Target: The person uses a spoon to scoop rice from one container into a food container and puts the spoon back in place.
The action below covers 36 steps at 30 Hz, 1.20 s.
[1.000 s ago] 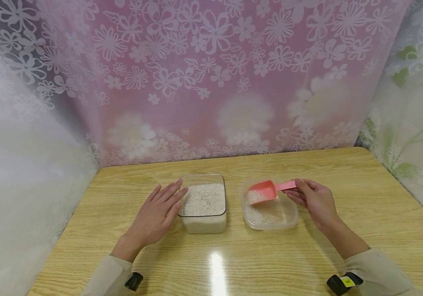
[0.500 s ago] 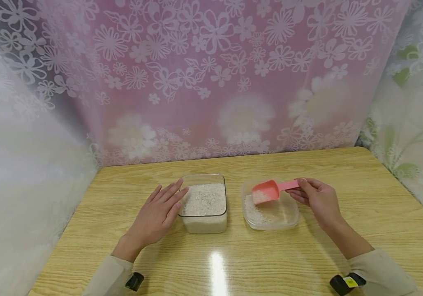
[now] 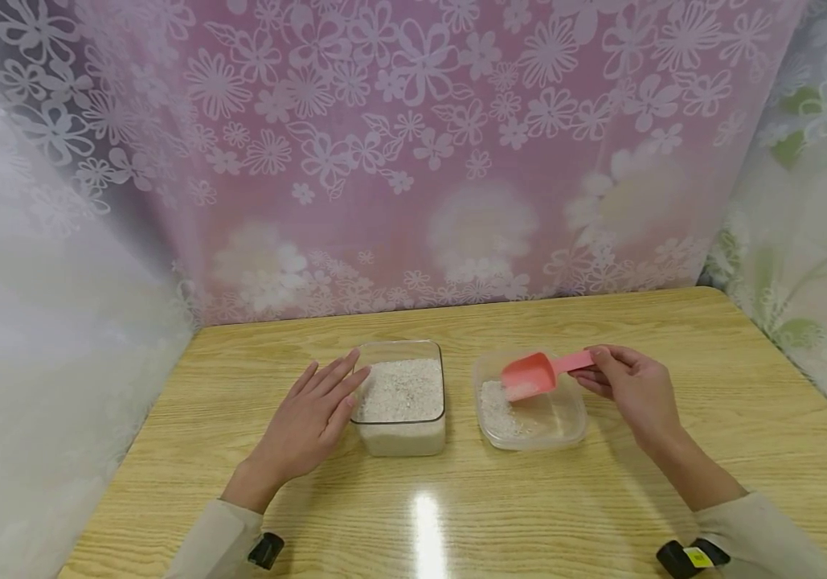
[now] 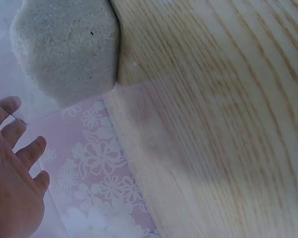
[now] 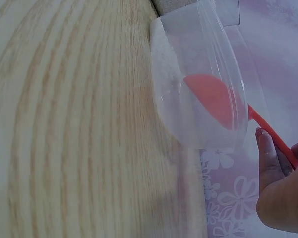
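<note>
With thumb and fingers my right hand (image 3: 636,394) pinches the handle of a pink scoop (image 3: 531,376). The scoop's bowl is tilted to the left inside a shallow clear plastic container (image 3: 561,422), and a little rice clings near its lip. Loose rice (image 3: 498,412) lies along that container's left side; the right wrist view shows the scoop (image 5: 210,96) through its wall. My left hand (image 3: 305,422), fingers straight, rests against the left rim of a deeper clear box (image 3: 402,441) filled with rice (image 3: 402,390). In the left wrist view, fingertips (image 4: 32,151) touch the box's edge.
Both containers stand side by side on a wood-grain table (image 3: 355,515), with a narrow gap between them. A pink floral curtain (image 3: 384,225) hangs behind the table's back edge, and pale curtains flank both sides.
The right hand and scoop have shifted to the right. Rice has slid from the scoop into the shallow container, so less is in its bowl. The left hand has stayed in place.
</note>
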Each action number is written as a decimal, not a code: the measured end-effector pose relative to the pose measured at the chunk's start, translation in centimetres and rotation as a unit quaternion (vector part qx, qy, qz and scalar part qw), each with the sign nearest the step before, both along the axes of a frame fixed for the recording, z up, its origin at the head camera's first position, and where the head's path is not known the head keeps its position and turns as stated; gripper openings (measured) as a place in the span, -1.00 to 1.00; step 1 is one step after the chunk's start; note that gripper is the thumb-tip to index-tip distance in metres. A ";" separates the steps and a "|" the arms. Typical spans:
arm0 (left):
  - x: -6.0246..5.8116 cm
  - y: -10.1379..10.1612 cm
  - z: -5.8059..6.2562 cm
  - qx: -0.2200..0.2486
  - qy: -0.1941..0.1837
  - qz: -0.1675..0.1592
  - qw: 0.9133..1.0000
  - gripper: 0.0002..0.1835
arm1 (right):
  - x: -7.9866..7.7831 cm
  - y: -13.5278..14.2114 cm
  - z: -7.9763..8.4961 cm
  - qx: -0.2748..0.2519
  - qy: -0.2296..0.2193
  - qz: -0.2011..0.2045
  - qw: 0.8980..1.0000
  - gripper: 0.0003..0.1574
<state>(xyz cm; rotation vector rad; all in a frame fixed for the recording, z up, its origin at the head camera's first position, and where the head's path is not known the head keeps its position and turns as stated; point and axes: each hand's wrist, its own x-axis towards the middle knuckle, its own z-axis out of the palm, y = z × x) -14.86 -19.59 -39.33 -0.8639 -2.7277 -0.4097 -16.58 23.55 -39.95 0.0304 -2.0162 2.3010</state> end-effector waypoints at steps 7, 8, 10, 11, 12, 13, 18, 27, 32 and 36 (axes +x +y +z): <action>0.1 0.0 0.1 -0.001 -0.001 0.002 1.000 -0.52 | 0.4 0.1 0.5 0.037 0.027 -0.003 0.999 -0.41; 0.1 0.0 0.1 -0.001 -0.001 0.002 1.000 -0.52 | 0.4 0.1 0.5 0.042 0.030 -0.003 0.999 -0.41; 0.1 0.0 0.0 -0.003 -0.002 0.003 1.000 -0.52 | 0.6 0.1 0.7 0.056 0.036 -0.006 0.998 -0.39; 0.1 0.0 0.1 -0.003 -0.002 0.003 1.000 -0.52 | 0.7 0.1 0.7 0.060 0.040 -0.005 0.997 -0.39; 0.1 0.0 0.1 -0.002 -0.002 0.003 1.000 -0.52 | 0.8 0.1 0.8 0.068 0.042 -0.006 0.997 -0.39; 0.1 0.0 0.1 -0.002 -0.002 0.003 1.000 -0.52 | 0.8 0.2 0.8 0.073 0.047 -0.005 0.996 -0.39; 0.1 0.0 0.1 -0.002 -0.001 0.004 1.000 -0.52 | 1.2 0.4 1.2 0.111 0.075 0.004 0.991 -0.46; 0.1 0.0 0.0 -0.003 -0.003 0.005 1.000 -0.52 | 2.3 0.1 1.9 0.257 0.119 -0.028 0.959 -0.58; 0.1 0.0 0.0 -0.003 -0.001 0.006 1.000 -0.52 | 2.6 0.4 2.2 0.244 0.134 -0.042 0.959 -0.63; 0.1 0.0 0.0 -0.003 -0.001 0.006 1.000 -0.51 | 2.3 0.7 2.4 0.183 0.149 -0.050 0.970 -0.68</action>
